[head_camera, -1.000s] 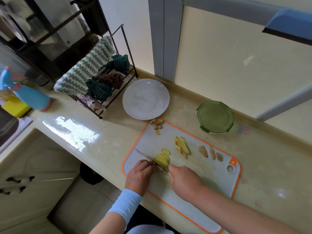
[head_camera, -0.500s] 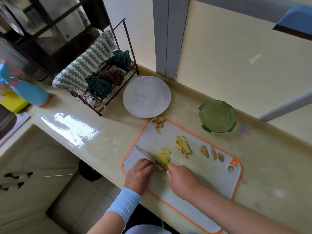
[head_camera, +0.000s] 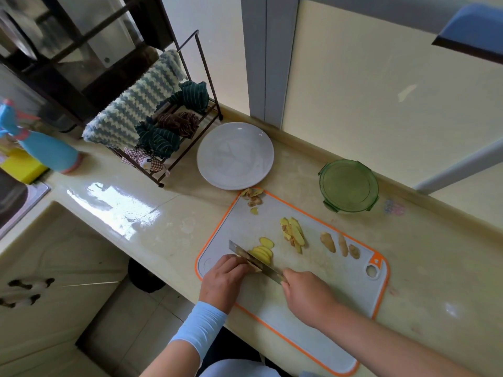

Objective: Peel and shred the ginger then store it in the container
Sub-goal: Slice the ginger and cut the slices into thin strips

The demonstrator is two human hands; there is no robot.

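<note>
right hand (head_camera: 307, 296) clamped on knife (head_camera: 255, 261) | left hand (head_camera: 224, 281) pins ginger piece (head_camera: 251, 266) under fingertips | slices (head_camera: 262, 251) just beyond blade

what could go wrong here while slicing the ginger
The left hand pins a small ginger piece right against the knife held in the right hand, so a slip could nick the fingertips. The fresh slices lie beside the blade and could get scattered.
</note>
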